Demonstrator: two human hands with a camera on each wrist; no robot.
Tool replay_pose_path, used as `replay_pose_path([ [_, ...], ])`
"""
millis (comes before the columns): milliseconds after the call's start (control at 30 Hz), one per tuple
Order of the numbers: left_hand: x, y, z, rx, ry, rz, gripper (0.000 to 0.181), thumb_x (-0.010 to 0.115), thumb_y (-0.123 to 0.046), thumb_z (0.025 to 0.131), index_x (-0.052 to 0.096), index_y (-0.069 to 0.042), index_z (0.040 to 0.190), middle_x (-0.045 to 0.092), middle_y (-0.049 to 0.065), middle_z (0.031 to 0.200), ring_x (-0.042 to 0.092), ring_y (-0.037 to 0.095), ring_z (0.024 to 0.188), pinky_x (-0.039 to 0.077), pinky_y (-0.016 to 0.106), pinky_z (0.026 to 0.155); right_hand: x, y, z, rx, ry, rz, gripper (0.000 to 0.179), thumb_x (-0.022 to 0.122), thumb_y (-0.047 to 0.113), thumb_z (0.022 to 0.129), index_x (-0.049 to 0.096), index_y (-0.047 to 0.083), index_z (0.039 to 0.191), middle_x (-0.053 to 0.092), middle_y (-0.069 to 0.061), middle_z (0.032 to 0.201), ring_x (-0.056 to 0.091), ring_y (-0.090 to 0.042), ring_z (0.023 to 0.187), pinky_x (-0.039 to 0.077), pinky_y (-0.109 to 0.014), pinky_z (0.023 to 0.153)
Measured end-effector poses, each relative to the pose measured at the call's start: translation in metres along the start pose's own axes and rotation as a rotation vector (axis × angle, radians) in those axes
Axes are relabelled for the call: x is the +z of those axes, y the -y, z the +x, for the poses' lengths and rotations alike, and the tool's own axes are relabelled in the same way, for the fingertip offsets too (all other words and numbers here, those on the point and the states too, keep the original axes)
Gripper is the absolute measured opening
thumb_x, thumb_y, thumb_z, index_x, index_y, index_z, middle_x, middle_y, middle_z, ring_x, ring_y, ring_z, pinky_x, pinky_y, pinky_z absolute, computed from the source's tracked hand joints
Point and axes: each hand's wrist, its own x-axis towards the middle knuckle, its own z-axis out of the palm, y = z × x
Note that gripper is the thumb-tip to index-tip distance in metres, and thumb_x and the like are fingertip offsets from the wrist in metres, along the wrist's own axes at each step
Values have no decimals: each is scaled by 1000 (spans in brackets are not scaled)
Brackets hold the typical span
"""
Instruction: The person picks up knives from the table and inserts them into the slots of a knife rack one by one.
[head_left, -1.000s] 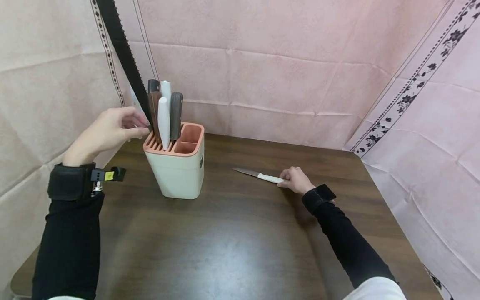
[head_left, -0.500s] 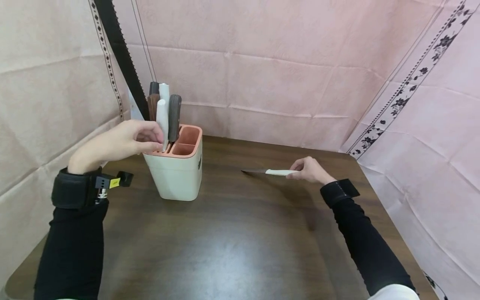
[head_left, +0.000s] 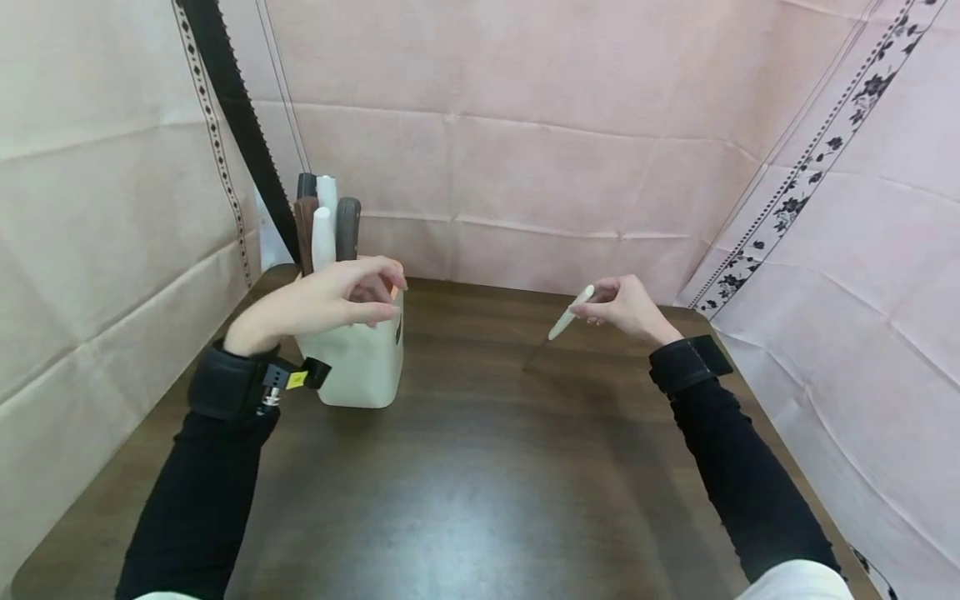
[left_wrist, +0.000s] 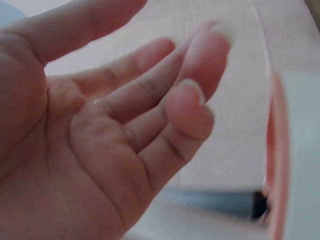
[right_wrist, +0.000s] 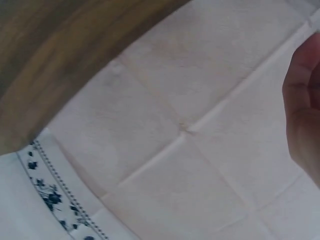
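My right hand (head_left: 628, 308) pinches a knife (head_left: 572, 312) by its white handle, above the table at the right. The knife tilts, its thin blade pointing down and left. My left hand (head_left: 330, 302) hovers in front of a pale green knife holder (head_left: 360, 371) with an orange top, hiding most of that top. Its fingers are loosely bent around nothing, which the left wrist view of the palm (left_wrist: 85, 155) bears out. Knives with white (head_left: 324, 237), brown (head_left: 304, 233) and dark grey (head_left: 348, 229) handles stand in the holder. The right wrist view catches only part of the right hand (right_wrist: 304, 110).
A long black serrated strip (head_left: 243, 125) slants up from behind the holder to the top left. Light patterned cloth (head_left: 525, 183) hangs behind and at both sides of the brown wooden table (head_left: 465, 467).
My right hand has lifted the knife off the table and tilted its handle up. My left hand has moved right, from beside the holder to in front of it.
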Motion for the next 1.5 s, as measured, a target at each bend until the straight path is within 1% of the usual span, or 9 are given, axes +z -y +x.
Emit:
replay_pose_path([
  [167,25,-8,21,-13,-64,41,35,63,-21,94,52,-6,124,69,10,108,65,22,99,53,38,87,1,17,0,-29,-70,-44,30,79,29,80,71,5,95,69,3,71,63,-13,63,53,-27,60],
  [333,46,-18,40,-8,-68,6,39,65,-21,93,51,-5,125,69,11,109,66,23,100,53,41,90,0,30,-2,-42,-104,-64,29,79,29,79,71,6,94,67,5,68,60,-12,61,50,-27,57],
  [467,58,-22,52,-10,-94,10,37,66,-19,92,53,-5,123,70,11,106,65,22,98,53,39,91,2,44,-6,-61,-115,-60,24,79,24,81,70,5,91,67,2,68,59,-9,59,50,-25,56],
  [633,71,-24,65,-16,-114,17,32,66,-20,92,56,-5,119,70,9,105,66,21,96,53,38,89,7,78,-17,-106,-101,-38,18,76,14,83,70,-1,91,69,-9,71,59,-6,59,51,-22,57],
  [767,78,-25,72,-17,-126,-9,30,66,-19,92,57,-6,117,70,8,105,66,20,96,54,37,87,11,97,-21,-126,-93,-22,17,75,12,83,70,-1,92,70,-16,75,59,-4,59,51,-21,58],
  [933,83,-24,78,-18,-141,-18,30,66,-19,91,58,-6,117,70,9,105,66,21,96,54,36,84,15,97,-14,-132,-89,7,19,75,12,83,71,0,96,70,-18,77,59,-5,59,51,-23,57],
  [1133,86,-24,83,-20,-158,-9,30,68,-18,90,59,-5,116,71,9,104,66,21,95,54,36,84,21,87,-1,-133,-91,32,25,78,22,81,72,5,98,72,-11,78,62,-10,63,52,-24,59],
  [1267,89,-24,86,-12,-179,-22,29,68,-18,90,61,-4,114,71,10,103,66,22,94,54,35,82,24,91,0,-163,-80,44,26,79,29,80,73,10,96,72,-9,78,65,-20,69,54,-27,62],
  [1500,96,-24,95,9,-249,-48,30,68,-20,90,62,-5,115,70,10,107,65,22,99,54,36,83,30,103,-1,-201,-55,57,25,79,37,79,73,16,93,71,-8,77,66,-26,71,55,-30,61],
])
